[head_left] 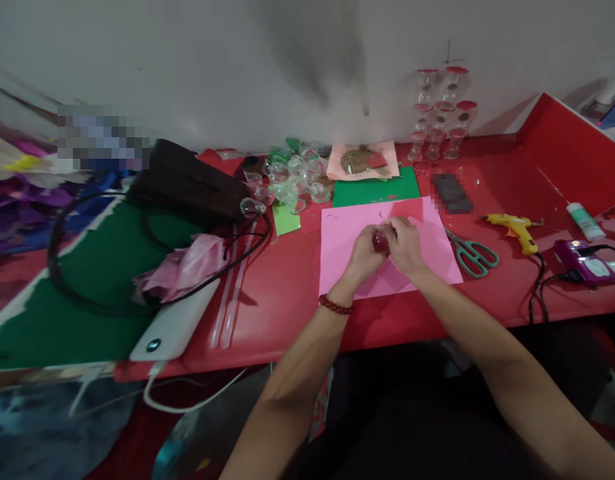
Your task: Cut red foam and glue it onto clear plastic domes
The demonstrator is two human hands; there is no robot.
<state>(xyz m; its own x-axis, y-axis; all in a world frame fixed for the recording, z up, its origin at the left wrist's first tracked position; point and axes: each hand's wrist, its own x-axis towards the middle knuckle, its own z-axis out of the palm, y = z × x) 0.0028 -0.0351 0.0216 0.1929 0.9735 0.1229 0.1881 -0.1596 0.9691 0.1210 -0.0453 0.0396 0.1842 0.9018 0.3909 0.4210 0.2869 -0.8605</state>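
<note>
My left hand point(366, 252) is closed round a small clear cup with a red end point(380, 240). Against it, my right hand point(405, 245) has its fingers bent at the cup's right side; whether they grip the cup or a small piece is too small to tell. Both hands are over a pink sheet point(337, 230) on the red table point(267, 280). Green-handled scissors point(475, 258) lie just right of the sheet, their blades pointing toward it. A yellow glue gun point(515, 230) rests further right.
Several clear cups point(300, 175) are heaped at the back. Joined cups point(437, 117) stand by the wall. A glue bottle point(585, 221) and a purple device point(585, 262) are at the right. Black cable point(55, 257), a pink bag point(192, 267) and a white power bank point(175, 327) lie left.
</note>
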